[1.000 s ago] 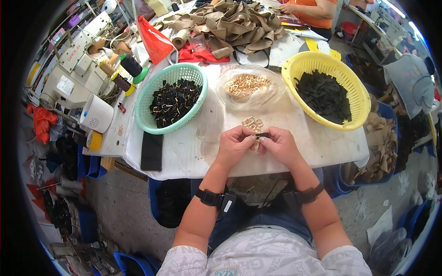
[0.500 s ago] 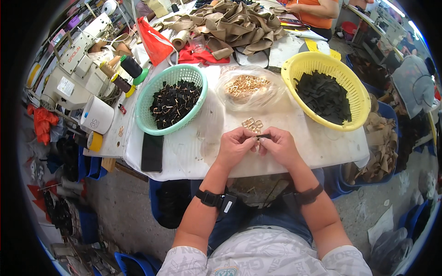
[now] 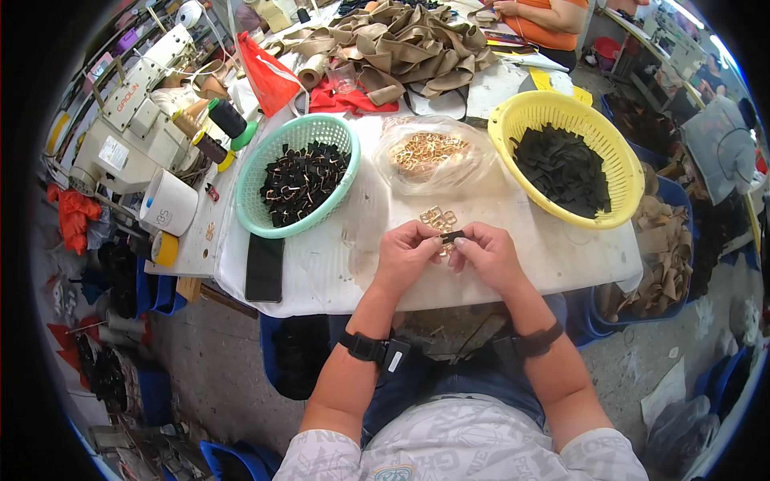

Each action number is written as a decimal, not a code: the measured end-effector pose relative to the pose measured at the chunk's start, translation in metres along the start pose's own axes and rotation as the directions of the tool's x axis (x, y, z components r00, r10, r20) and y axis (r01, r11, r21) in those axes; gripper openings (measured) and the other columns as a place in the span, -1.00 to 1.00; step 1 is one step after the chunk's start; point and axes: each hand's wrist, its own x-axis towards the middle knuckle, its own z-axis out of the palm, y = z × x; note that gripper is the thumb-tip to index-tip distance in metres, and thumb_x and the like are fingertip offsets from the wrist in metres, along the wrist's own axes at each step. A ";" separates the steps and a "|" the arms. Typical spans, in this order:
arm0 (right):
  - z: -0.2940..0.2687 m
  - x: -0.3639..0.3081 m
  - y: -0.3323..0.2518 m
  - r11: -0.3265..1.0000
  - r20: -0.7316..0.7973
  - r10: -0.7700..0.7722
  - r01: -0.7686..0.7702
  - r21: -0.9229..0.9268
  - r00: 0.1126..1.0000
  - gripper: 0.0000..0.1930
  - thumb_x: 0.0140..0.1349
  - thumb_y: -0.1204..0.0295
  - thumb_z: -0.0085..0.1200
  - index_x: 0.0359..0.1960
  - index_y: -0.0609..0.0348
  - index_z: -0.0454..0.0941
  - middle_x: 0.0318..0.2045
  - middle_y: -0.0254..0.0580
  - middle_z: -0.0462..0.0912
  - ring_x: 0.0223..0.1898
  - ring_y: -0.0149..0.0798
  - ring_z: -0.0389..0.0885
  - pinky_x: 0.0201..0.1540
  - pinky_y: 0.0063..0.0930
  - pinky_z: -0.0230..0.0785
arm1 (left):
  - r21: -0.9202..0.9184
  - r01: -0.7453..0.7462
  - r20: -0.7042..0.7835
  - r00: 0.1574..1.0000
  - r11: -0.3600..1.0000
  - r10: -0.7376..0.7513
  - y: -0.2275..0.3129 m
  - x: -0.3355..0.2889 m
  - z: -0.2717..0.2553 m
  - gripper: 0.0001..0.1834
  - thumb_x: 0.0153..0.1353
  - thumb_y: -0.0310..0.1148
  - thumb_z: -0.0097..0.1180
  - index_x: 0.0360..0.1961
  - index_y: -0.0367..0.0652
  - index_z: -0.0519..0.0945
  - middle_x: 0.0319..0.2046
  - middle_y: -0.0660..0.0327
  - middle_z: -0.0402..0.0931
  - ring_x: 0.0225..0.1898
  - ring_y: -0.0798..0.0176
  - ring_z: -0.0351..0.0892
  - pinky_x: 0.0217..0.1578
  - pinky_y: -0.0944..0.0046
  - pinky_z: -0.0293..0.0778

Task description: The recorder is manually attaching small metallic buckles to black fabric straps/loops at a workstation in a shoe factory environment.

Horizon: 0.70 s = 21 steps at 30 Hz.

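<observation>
Above the near part of the white table, my left hand (image 3: pixel 407 253) and my right hand (image 3: pixel 491 255) pinch a short black fabric strip (image 3: pixel 451 237) between thumbs and fingers. The strip is stretched level from hand to hand. Just beyond and under the fingers lie several gold metal buckles (image 3: pixel 438 216); whether one is threaded on the strip I cannot tell. Further back, a clear plastic bag (image 3: pixel 433 154) holds a heap of the same buckles. On its right, a yellow basket (image 3: pixel 628 172) is filled with black strips. A mint-green basket (image 3: pixel 255 200) contains black strips fitted with gold buckles.
A black phone (image 3: pixel 264 268) lies in front of the green basket. At left are a sewing machine (image 3: pixel 120 148), thread cones (image 3: pixel 228 119) and a white cup (image 3: pixel 169 200). Brown fabric pieces (image 3: pixel 401 44) are piled at the back, where a person in orange (image 3: pixel 549 22) works.
The black strip has turned between my fingertips and more of it shows now, lying straighter. Both hands stay in nearly the same place.
</observation>
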 end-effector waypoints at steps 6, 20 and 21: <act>0.000 0.000 0.001 1.000 0.000 0.024 -0.024 0.020 1.000 -0.87 0.30 0.54 -0.07 -0.31 0.33 0.52 -0.55 -0.25 0.60 -0.53 -0.46 0.57 -0.41 -0.59 0.44 | -0.045 -0.010 -0.007 1.000 0.999 0.009 0.000 0.000 0.001 -0.95 0.13 -0.61 0.11 -0.36 -0.33 0.58 -0.51 0.22 0.60 -0.54 0.46 0.54 -0.49 0.49 0.47; 0.000 -0.002 0.002 1.000 0.000 -0.012 0.012 -0.002 1.000 -0.86 0.34 0.50 -0.07 -0.29 0.32 0.52 -0.53 -0.26 0.60 -0.52 -0.47 0.56 -0.40 -0.60 0.44 | -0.053 -0.018 0.002 1.000 0.998 0.018 -0.001 0.001 -0.001 -0.94 0.12 -0.62 0.13 -0.35 -0.31 0.59 -0.52 0.23 0.59 -0.55 0.47 0.53 -0.51 0.50 0.43; 0.000 -0.002 0.001 1.000 -0.001 -0.011 0.011 -0.002 1.000 -0.85 0.34 0.50 -0.07 -0.29 0.33 0.52 -0.53 -0.25 0.60 -0.52 -0.46 0.56 -0.40 -0.60 0.44 | -0.059 -0.014 0.000 1.000 0.998 0.014 -0.001 0.001 -0.001 -0.93 0.12 -0.62 0.13 -0.35 -0.31 0.59 -0.52 0.23 0.59 -0.55 0.47 0.53 -0.52 0.50 0.43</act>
